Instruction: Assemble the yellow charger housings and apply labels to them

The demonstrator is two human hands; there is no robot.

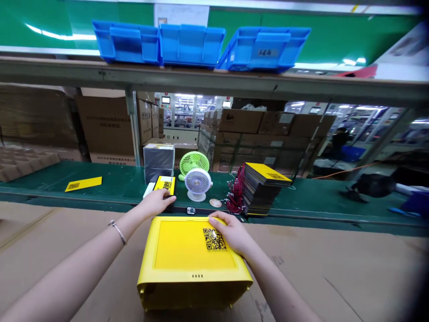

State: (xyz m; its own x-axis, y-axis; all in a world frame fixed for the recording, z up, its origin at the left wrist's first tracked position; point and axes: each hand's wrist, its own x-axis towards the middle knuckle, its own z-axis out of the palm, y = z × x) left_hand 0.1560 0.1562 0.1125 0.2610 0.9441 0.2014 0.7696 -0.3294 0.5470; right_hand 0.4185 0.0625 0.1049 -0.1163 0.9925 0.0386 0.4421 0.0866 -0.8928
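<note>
A yellow plastic housing [181,246] sits in front of me on the cardboard, its dark open side toward me. A printed QR code marks the right part of its flat top panel. My right hand [231,230] grips the housing's far right edge, with the thumb on top. My left hand [159,201] reaches past it, fingers closed at the near edge of a small stack of yellow labels [166,182] with black print. What the fingertips pinch there is partly hidden. Behind stand a white fan [197,182] and a green fan [194,162].
A tall stack of yellow-topped panels [263,190] stands right, beside bundled red wires [237,190]. One loose yellow label [83,184] lies left on the green bench [114,176]. A grey box [159,163] stands behind my left hand. Blue bins [192,44] line the overhead shelf.
</note>
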